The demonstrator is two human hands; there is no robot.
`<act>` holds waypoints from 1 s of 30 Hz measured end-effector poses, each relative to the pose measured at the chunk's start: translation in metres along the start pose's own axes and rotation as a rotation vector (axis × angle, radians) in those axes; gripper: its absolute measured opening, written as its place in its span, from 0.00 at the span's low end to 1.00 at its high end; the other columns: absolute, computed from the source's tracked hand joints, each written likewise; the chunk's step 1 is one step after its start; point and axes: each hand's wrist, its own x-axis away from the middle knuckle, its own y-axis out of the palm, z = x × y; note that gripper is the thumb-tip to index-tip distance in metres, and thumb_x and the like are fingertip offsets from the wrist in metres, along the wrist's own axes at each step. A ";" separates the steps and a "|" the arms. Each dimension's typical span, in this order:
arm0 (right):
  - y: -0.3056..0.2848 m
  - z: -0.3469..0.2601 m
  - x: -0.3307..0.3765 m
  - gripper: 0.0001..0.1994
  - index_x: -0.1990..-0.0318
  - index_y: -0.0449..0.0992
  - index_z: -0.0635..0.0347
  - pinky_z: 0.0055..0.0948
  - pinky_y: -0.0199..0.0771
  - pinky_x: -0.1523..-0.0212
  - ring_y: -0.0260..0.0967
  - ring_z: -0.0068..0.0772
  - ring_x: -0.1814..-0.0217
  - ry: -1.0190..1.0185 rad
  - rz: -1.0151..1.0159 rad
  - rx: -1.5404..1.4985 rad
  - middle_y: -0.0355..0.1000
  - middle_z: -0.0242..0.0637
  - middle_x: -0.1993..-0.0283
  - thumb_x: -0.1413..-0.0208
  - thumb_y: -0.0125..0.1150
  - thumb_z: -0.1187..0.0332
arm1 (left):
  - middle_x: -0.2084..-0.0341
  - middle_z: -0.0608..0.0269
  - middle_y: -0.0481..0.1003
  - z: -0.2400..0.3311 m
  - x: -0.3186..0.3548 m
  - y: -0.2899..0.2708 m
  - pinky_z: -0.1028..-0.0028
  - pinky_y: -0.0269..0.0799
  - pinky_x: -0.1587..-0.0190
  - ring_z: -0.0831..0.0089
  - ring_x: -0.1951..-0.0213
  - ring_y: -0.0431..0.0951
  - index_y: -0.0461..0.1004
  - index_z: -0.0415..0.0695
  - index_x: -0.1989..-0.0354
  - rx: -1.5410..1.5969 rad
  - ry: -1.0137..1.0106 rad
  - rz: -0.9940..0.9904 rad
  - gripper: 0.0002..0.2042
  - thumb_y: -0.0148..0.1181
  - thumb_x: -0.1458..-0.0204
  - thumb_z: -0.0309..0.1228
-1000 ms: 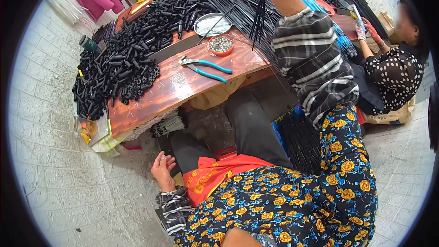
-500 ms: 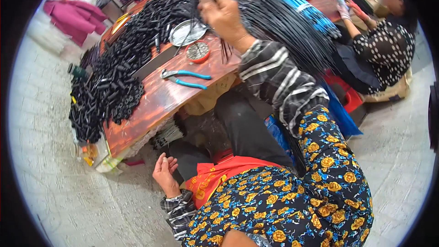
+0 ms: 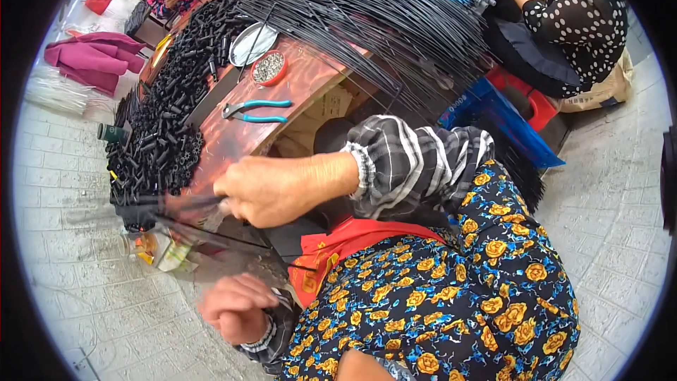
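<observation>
My right hand is closed in a fist in front of the table's near edge. Out of its left side run thin black rods, smeared by motion, so their number and far ends are unclear. Lower down, my left hand is beside my red apron, blurred, its fingers bent; whether it grips anything does not show. On the wooden table lie blue-handled pincers. Beyond them stand a red bowl of small metal pieces and a round dish of white matter.
Short black tubes are heaped along the table's left side. Long black rods cover its far right part, some overhanging the edge. A co-worker in a dotted top sits at the right near a red stool and a blue sheet.
My right hand has come down and left from above the far side of the table, carrying black rods. My left hand has moved slightly down and left, its fingers now blurred. The view has shifted.
</observation>
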 end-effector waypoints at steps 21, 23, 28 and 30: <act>0.091 -0.008 0.058 0.11 0.62 0.63 0.68 0.35 0.72 0.80 0.72 0.43 0.75 -0.186 0.298 0.368 0.68 0.41 0.74 0.52 0.53 0.72 | 0.56 0.45 0.76 -0.033 -0.012 0.050 0.65 0.75 0.51 0.61 0.58 0.79 0.63 0.35 0.42 0.099 -0.364 0.640 0.25 0.45 0.35 0.45; 0.095 -0.011 0.057 0.12 0.61 0.63 0.68 0.35 0.72 0.80 0.72 0.44 0.74 -0.176 0.304 0.278 0.68 0.42 0.73 0.53 0.54 0.73 | 0.55 0.43 0.76 -0.031 -0.014 0.041 0.63 0.73 0.49 0.59 0.56 0.79 0.64 0.34 0.42 0.086 -0.266 0.630 0.24 0.44 0.34 0.44; 0.107 -0.009 0.061 0.16 0.60 0.64 0.67 0.37 0.72 0.79 0.73 0.47 0.73 -0.143 0.315 0.094 0.69 0.42 0.71 0.58 0.57 0.75 | 0.58 0.45 0.76 -0.014 -0.004 0.025 0.64 0.72 0.49 0.60 0.55 0.78 0.64 0.33 0.45 -0.416 -0.437 0.563 0.26 0.43 0.34 0.47; 0.115 -0.009 0.062 0.17 0.59 0.64 0.67 0.38 0.72 0.78 0.73 0.48 0.72 -0.136 0.311 0.069 0.69 0.42 0.70 0.59 0.57 0.76 | 0.60 0.48 0.76 -0.009 0.016 0.006 0.66 0.72 0.50 0.61 0.57 0.78 0.67 0.32 0.48 -0.649 -0.512 0.571 0.25 0.43 0.35 0.47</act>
